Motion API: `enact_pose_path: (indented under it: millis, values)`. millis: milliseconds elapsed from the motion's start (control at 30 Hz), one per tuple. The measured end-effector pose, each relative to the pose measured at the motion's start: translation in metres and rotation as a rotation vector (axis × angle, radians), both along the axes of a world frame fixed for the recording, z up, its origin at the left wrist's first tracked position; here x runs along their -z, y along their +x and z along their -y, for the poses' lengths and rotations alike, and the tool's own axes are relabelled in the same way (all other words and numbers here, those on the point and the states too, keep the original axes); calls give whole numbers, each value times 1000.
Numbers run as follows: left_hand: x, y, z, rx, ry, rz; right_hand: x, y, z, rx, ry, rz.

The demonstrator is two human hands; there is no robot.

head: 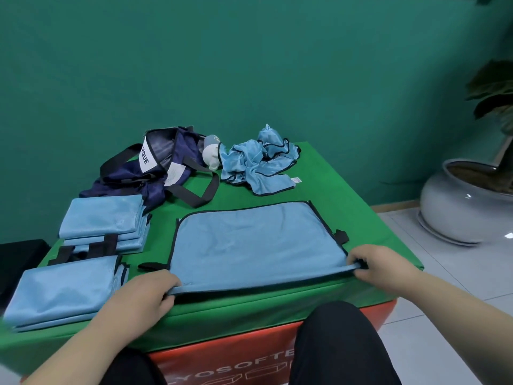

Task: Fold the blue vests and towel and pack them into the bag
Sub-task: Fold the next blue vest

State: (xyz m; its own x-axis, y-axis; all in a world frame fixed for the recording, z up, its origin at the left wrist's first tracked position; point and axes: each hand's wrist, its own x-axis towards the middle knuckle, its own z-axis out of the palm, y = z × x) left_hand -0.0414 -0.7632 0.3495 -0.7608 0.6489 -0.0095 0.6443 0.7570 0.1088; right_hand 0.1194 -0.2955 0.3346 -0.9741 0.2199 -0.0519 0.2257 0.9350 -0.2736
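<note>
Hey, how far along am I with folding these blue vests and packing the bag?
Done: two folded stacks lie at the left, a near stack and a far stack. In hand: left hand and right hand pinch the near edge of the flat vest. Left: the crumpled pile at the back is unfolded, and neither stack is in the navy bag yet.

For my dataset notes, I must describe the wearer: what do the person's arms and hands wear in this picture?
Nothing is worn. The left grip and right grip are bare hands: no gloves, rings or watch visible. The left forearm and right forearm are bare too, no sleeve in view.
</note>
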Motion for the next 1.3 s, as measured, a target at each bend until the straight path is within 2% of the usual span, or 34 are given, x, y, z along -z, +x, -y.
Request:
enact_pose_path:
  millis: [200, 533, 933, 1133, 1233, 1300]
  values:
    - [-26, 6, 11, -38, 40, 9, -28, 15, 2, 70, -123, -62]
    - [-55, 8, 20, 19, 106, 101, -74, 19, 2, 93, -141, -68]
    - [-49, -70, -23, -184, 129, 134, -55, -91, -7, 206, -49, -19]
    - [-31, -117, -48, -206, 105, 91, -30, -149, -18, 260, 22, 80]
    - [-15, -125, -55, -184, 45, -77, -18, -162, -11, 289, 202, 96]
    - [-6, -115, -59, -115, 130, -153, -11, -162, 5, 262, 269, 15]
